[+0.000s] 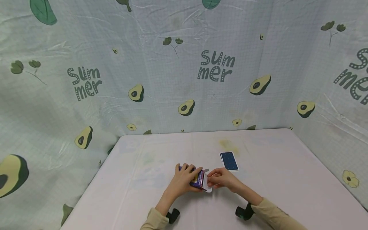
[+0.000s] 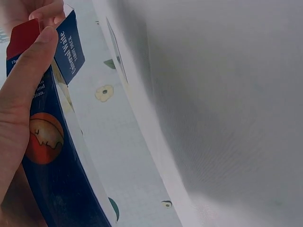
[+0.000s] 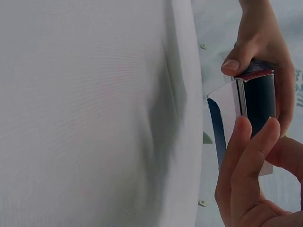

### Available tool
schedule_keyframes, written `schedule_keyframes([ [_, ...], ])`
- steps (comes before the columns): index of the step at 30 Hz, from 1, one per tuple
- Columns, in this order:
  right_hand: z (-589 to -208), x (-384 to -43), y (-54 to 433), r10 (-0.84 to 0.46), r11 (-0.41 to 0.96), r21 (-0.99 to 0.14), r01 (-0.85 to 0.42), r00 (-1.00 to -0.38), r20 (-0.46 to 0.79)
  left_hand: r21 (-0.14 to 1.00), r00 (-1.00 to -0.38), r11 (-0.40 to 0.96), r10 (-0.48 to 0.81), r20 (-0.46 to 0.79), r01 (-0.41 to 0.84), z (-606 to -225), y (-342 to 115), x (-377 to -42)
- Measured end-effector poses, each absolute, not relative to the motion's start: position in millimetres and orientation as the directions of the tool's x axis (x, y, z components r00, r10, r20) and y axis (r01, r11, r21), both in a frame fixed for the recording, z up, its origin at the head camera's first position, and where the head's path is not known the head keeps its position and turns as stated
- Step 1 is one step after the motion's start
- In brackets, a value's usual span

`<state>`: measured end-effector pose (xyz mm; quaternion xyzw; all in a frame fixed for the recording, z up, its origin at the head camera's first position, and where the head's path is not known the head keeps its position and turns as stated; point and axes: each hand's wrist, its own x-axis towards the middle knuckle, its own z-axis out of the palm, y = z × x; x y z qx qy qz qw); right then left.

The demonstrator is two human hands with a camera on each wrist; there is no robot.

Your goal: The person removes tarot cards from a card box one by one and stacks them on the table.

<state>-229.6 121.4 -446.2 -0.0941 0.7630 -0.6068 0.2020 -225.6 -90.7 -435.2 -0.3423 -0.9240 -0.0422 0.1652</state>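
My left hand (image 1: 184,179) grips a dark blue tarot deck box (image 2: 66,179) lengthwise, its thumb lying along one side. The box has a face in an orange circle and the words "Universal Waite Tarot Deck" on its lifted flap (image 2: 71,47). Its opened end points to the right, with the white inside of the flap (image 3: 226,111) showing. Edges of a stack of cards (image 3: 241,97) show inside the opening. At that end is my right hand (image 1: 222,178), its bent fingertips (image 3: 242,126) close to the card edges, with nothing seen between them.
A small pile of cards with dark blue backs (image 1: 229,160) lies on the white-covered table (image 1: 152,150), just beyond my right hand. Dark wrist devices (image 1: 245,211) hang under both forearms. A printed avocado curtain (image 1: 161,80) stands behind the table and at its sides.
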Motion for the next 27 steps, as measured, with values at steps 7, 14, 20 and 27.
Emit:
schedule_keyframes([
  [7, -447.3, -227.7, 116.9, -0.348, 0.238, -0.961, 0.14, -0.912, -0.219, -0.037, -0.697, 0.751, 0.628, 0.345, 0.659, -435.7, -88.6, -225.4],
  [14, -450.2, -229.9, 112.4, -0.294, 0.246, -0.952, 0.184, -0.921, -0.254, -0.038, -0.7, 0.753, 0.627, 0.341, 0.656, -435.3, -87.7, -224.7],
  [20, -452.4, -232.6, 109.3, -0.305, 0.232, -0.952, 0.202, -0.914, -0.268, -0.047, -0.691, 0.749, 0.631, 0.353, 0.66, -436.0, -87.6, -224.6],
  [27, -454.1, -233.7, 107.0, -0.296, 0.231, -0.947, 0.224, -0.911, -0.288, -0.036, -0.693, 0.749, 0.63, 0.351, 0.662, -435.2, -87.5, -224.3],
])
